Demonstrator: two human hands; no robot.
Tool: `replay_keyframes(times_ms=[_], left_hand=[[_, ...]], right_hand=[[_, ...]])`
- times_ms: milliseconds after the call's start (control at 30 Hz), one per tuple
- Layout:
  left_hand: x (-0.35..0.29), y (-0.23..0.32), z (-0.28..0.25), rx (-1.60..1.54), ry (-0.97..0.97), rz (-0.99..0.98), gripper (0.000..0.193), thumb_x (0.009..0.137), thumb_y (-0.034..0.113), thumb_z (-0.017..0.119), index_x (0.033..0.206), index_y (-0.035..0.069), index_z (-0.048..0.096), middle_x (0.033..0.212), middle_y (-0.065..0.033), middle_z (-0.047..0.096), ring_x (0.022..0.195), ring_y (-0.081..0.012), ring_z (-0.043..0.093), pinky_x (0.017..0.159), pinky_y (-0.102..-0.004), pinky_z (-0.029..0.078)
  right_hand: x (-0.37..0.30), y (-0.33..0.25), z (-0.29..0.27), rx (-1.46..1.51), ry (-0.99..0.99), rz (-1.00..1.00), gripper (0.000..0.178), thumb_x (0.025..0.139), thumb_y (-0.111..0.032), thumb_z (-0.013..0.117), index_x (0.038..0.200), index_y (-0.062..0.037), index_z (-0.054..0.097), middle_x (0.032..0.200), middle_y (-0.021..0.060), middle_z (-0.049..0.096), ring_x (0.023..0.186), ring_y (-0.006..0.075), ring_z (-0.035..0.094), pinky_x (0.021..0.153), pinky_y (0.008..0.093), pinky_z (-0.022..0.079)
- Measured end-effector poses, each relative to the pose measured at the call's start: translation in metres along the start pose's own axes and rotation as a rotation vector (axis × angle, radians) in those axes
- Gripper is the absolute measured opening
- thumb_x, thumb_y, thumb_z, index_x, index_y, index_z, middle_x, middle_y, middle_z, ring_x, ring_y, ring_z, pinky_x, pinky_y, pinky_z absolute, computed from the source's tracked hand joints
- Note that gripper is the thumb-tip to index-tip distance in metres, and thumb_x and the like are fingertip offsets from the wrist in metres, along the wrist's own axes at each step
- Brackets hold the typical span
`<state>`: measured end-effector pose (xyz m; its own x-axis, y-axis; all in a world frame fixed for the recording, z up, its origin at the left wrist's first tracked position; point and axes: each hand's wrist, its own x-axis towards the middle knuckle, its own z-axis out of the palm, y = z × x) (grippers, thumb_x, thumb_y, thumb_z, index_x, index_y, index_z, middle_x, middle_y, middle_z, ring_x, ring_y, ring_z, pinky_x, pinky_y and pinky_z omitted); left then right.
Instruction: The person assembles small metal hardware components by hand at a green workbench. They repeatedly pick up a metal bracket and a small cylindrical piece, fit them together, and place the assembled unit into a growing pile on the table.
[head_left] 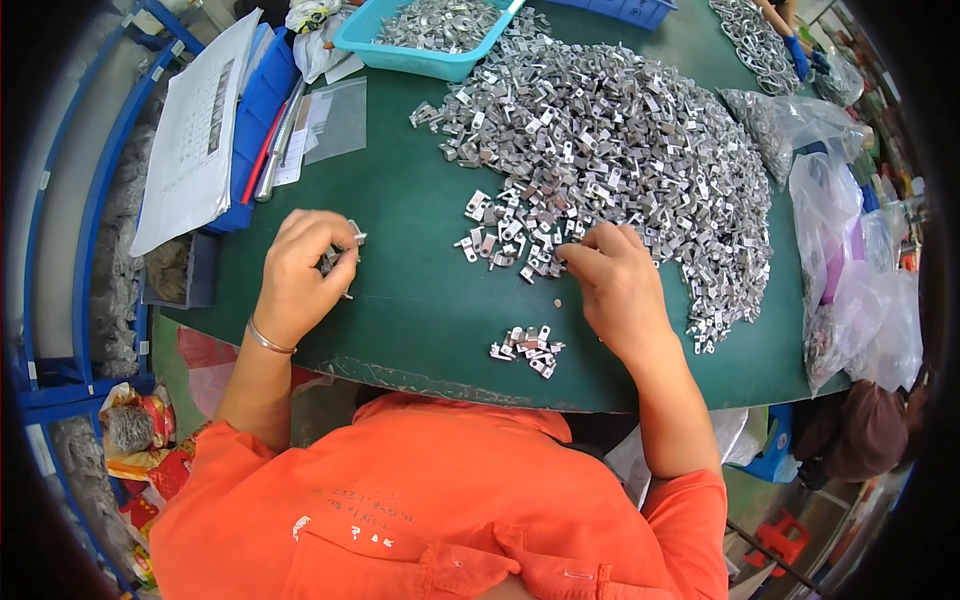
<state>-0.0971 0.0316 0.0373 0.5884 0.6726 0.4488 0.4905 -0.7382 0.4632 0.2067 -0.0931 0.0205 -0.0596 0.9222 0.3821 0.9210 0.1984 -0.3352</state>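
Note:
A large heap of small silver metal brackets [600,140], each with a hole, spreads over the green table [420,310]. My left hand [305,260] is curled round a few metal brackets [328,260], left of the heap; its palm side is partly hidden. My right hand [620,285] is at the heap's near edge, thumb and fingers pinched together among the brackets. Whatever lies between those fingertips is hidden. Nearer to me, a small separate group of brackets [528,349] lies by the table's front edge.
A turquoise basket [455,65] of metal parts stands at the back. To the left are a blue bin [262,120], papers [190,150] and pens [280,150]. Clear plastic bags [840,260] line the right edge. A co-worker's blue-gloved hand [797,57] shows at the far right.

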Motion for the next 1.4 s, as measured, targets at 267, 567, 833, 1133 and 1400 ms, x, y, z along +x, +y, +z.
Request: replay_keyframes(times_ms=[267,567,833,1133,1400], left_hand=[[0.0,0.01,0.012,-0.138,0.093,-0.113,0.01,0.075,-0.005,0.069,0.083,0.001,0.065,0.092,-0.0088,0.064,0.076,-0.0167,0.061,0.069,-0.0272,0.049],[0.042,0.089,0.076,-0.755,-0.359,-0.122,0.035,0.075,0.002,0.079,0.106,-0.001,0.064,0.095,-0.0099,0.066,0.079,-0.0136,0.067,0.069,-0.0252,0.055],[0.03,0.085,0.087,-0.99,-0.302,-0.281,0.022,0.08,-0.002,0.073,0.101,-0.001,0.066,0.091,-0.0077,0.068,0.083,-0.0119,0.066,0.071,-0.0239,0.055],[0.037,0.049,0.038,-0.266,0.172,0.089,0.012,0.075,-0.007,0.071,0.083,0.002,0.067,0.092,-0.0093,0.067,0.085,-0.0216,0.066,0.075,-0.0304,0.052],[-0.005,-0.015,-0.008,-0.087,-0.097,-0.262,0.012,0.075,-0.004,0.068,0.087,-0.001,0.065,0.09,-0.0086,0.064,0.083,-0.0205,0.063,0.074,-0.0292,0.05]], right_hand=[[0.0,-0.003,0.002,0.486,0.042,0.297,0.01,0.08,0.002,0.065,0.089,-0.0019,0.065,0.082,0.0073,0.063,0.066,0.0167,0.062,0.056,0.0272,0.049],[-0.008,0.001,0.001,1.67,-0.129,0.66,0.014,0.092,-0.007,0.063,0.097,0.005,0.067,0.085,0.0113,0.07,0.067,0.0138,0.065,0.053,0.0236,0.051],[-0.007,0.002,-0.001,1.215,-0.058,0.324,0.009,0.085,0.0,0.067,0.094,-0.0006,0.069,0.086,0.0082,0.069,0.072,0.0152,0.066,0.059,0.0246,0.052],[-0.009,0.001,-0.007,0.408,0.093,0.192,0.011,0.079,0.002,0.068,0.088,-0.0028,0.067,0.082,0.0107,0.065,0.071,0.0273,0.064,0.062,0.0329,0.052],[-0.013,-0.01,0.001,0.386,-0.014,0.264,0.015,0.079,-0.001,0.07,0.092,-0.0016,0.065,0.081,0.0117,0.061,0.069,0.0259,0.065,0.061,0.0332,0.052]])
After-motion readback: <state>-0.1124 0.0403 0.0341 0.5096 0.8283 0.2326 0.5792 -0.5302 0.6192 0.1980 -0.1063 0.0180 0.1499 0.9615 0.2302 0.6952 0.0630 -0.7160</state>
